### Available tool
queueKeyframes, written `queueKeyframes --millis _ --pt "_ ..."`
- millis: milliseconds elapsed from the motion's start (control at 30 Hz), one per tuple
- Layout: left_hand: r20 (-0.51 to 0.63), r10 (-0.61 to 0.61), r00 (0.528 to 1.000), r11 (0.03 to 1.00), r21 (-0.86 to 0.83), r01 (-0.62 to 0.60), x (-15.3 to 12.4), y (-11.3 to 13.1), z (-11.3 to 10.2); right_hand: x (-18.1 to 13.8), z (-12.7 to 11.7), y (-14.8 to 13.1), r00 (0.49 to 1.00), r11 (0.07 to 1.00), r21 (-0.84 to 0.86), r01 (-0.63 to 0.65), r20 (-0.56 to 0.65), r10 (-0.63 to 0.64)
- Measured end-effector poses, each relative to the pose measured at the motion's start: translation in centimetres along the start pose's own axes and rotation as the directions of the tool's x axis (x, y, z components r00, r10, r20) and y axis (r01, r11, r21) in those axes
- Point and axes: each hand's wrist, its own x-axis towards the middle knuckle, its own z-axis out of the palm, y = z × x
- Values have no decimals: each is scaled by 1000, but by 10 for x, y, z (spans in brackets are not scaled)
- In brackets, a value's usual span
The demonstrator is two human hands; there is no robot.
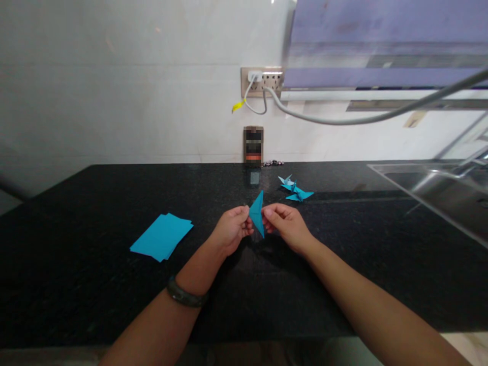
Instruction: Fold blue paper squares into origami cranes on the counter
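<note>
A piece of folded blue origami paper [257,213], shaped like a tall pointed triangle, is held up between my two hands above the dark counter. My left hand [233,229] pinches its left corner between thumb and fingers. At its right edge, my right hand [286,224] grips with thumb and forefinger; the exact contact is partly hidden by the fingers. Left of my hands lies a loose stack of blue paper sheets [162,236]. Several small folded paper cranes [299,194] sit together beyond my right hand.
A phone-like object [253,146], its face blurred, leans upright against the wall, with a beaded string [273,163] beside it. A metal sink [450,193] is set in the black counter [95,295] at right. A grey cable [335,122] hangs from the wall socket [271,81].
</note>
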Motion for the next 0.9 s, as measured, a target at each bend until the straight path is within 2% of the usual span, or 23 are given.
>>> queueKeyframes --millis 600,900 --pt "27 -41 999 999 -27 42 0 -1 0 0 1 0 998 998 37 -53 46 51" --pt "-22 -39 999 999 -17 39 -1 2 2 0 1 0 999 999 -19 -27 37 27"
